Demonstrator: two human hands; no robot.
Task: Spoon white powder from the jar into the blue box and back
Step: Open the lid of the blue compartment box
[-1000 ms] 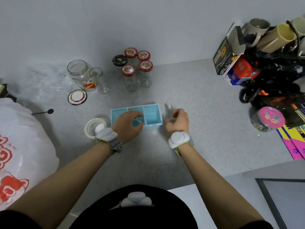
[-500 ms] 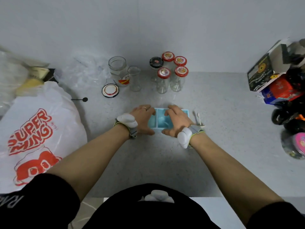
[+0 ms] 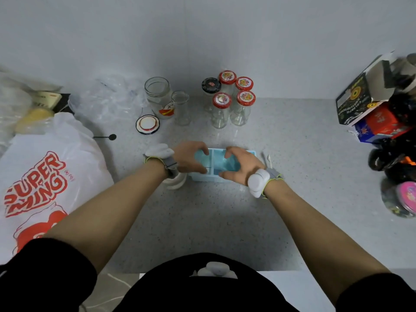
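The blue box lies on the grey counter, its compartments open to the top. My left hand grips its left end with curled fingers and thumb. From the other side my right hand grips it, fingers over the far edge and thumb on the near edge. A small white spoon rests on the counter just right of the box, touched by neither hand. The open glass jar stands at the back with its lid in front. I cannot make out any powder.
A small open bottle and several lidded bottles stand at the back. A white ring-shaped thing lies under my left wrist. A big white bag fills the left, with a black-headed pin beside it. Boxes and a pink-lidded jar crowd the right.
My right hand has let go of the spoon and moved left onto the box. My left hand has shifted to the box's left end. The view has swung left.
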